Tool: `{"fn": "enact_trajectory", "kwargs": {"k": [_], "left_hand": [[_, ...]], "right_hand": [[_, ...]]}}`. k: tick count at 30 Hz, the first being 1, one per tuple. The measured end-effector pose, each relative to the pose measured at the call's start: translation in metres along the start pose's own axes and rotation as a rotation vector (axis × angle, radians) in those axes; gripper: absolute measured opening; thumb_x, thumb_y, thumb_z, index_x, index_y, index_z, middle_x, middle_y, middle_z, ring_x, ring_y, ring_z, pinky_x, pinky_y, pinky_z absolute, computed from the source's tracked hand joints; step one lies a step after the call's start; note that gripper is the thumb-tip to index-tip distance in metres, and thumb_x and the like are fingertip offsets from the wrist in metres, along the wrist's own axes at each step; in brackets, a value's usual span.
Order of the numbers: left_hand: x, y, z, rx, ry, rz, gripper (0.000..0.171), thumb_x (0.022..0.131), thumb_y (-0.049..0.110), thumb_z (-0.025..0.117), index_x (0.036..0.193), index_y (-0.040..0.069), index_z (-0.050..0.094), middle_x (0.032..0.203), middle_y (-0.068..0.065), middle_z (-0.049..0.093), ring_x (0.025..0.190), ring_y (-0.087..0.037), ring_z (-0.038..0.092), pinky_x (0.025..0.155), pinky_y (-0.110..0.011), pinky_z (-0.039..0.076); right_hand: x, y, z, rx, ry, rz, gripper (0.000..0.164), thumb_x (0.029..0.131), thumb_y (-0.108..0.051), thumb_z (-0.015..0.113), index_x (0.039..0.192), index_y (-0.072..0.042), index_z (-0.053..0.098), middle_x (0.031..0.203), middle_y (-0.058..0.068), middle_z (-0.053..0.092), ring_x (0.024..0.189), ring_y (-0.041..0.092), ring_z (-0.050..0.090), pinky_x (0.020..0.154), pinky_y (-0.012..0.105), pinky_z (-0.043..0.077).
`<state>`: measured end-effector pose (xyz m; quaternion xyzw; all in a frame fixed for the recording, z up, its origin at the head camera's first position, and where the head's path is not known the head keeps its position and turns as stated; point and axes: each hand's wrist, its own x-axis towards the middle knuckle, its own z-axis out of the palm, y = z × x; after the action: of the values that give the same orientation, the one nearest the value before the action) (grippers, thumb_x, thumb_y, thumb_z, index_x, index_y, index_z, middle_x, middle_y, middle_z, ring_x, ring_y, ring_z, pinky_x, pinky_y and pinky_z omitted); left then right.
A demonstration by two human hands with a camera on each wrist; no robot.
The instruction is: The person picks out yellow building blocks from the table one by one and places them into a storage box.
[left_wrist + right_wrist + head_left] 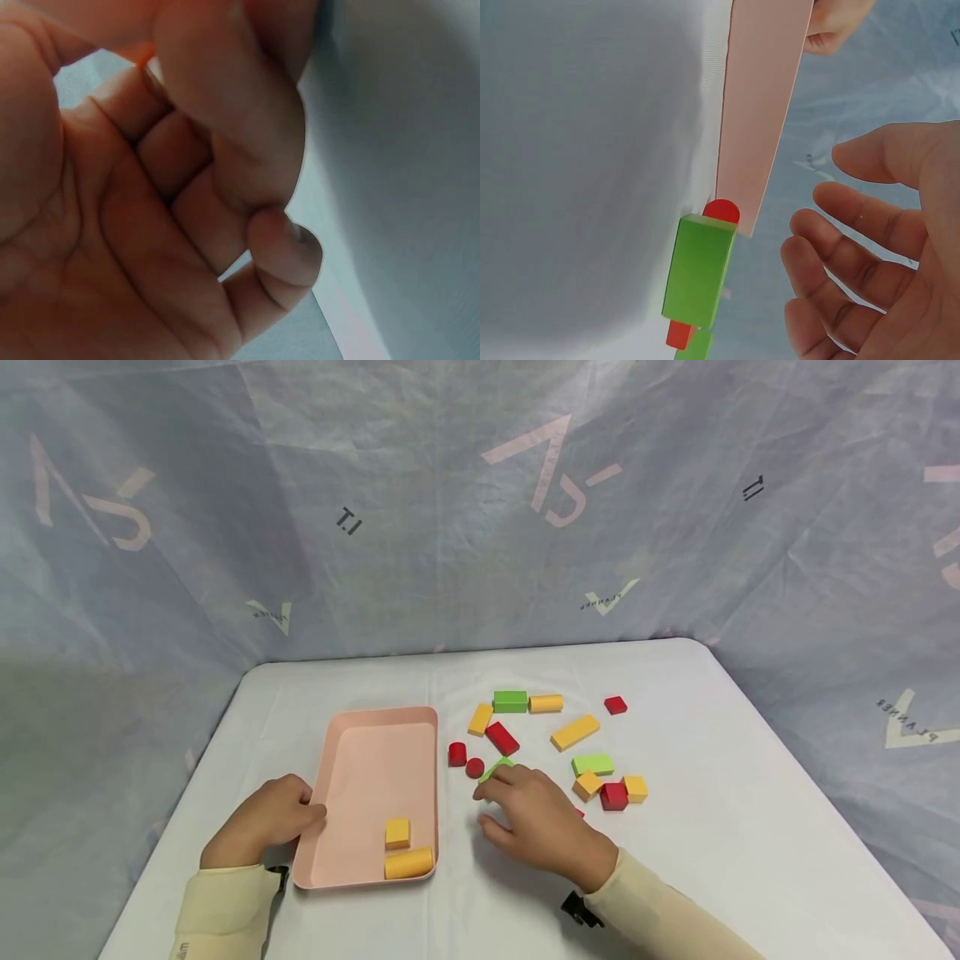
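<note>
My left hand (276, 814) grips the left rim of a pink tray (375, 785), thumb over the edge. Its curled fingers (225, 150) fill the left wrist view. A yellow cube (397, 833) and a yellow cylinder (409, 863) lie in the tray's near right corner. Right of the tray, my right hand (536, 818) hovers palm down over a light green block (498, 768), partly hiding it. The right wrist view shows nothing between its loosely bent, parted fingers, with the green block (699, 270) standing apart from the fingertips.
A red cylinder (457, 754) and a red disc (475, 767) lie beside the tray. Farther back are a red block (502, 738), a dark green block (511, 702) and several yellow pieces. Right of the hand, a red cube (614, 797) sits between yellow cubes. Fabric hangs behind the white table (720, 827).
</note>
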<state>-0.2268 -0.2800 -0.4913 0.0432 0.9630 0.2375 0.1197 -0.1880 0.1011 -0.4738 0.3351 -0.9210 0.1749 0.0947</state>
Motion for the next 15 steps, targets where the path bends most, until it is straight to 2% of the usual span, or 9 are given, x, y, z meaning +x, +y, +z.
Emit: {"fn": "enact_trajectory", "kwargs": {"k": [15], "left_hand": [[-0.0001,0.0002,0.0006,0.016,0.004,0.000,0.031,0.073,0.016,0.058,0.051,0.017,0.037,0.045,0.006,0.031,0.042,-0.011,0.028,0.041,-0.026,0.023]], "right_hand": [[-0.0104,0.0101,-0.0004,-0.012,0.012,0.046,0.024,0.083,-0.036,0.066,0.105,-0.029,0.066,0.102,-0.012,0.058,0.090,0.005,0.048,0.078,0.038,0.050]]}}
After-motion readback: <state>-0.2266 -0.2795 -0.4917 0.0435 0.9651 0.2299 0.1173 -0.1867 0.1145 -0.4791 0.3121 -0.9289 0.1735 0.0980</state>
